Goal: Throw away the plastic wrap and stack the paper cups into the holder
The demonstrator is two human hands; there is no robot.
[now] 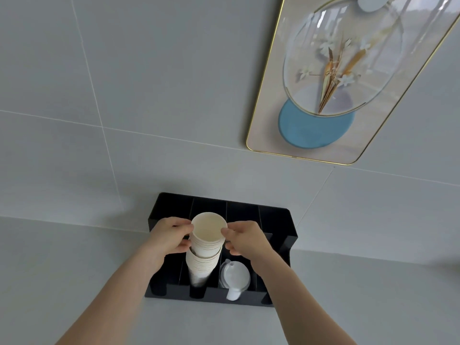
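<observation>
A black cup holder (278,220) with several slots stands on the grey counter against the wall. A stack of white paper cups (207,235) sits tilted in its second slot from the left, mouth toward me. My left hand (171,236) grips the top of the stack from the left. My right hand (245,239) pinches the rim from the right with thumb and forefinger. The lower cups (201,266) reach down into the slot. No plastic wrap is in view.
White plastic lids (235,275) fill the slot to the right of the cups. The outer slots look dark and empty. A gold-framed picture (331,78) hangs on the tiled wall above right. Grey counter (74,270) lies around the holder.
</observation>
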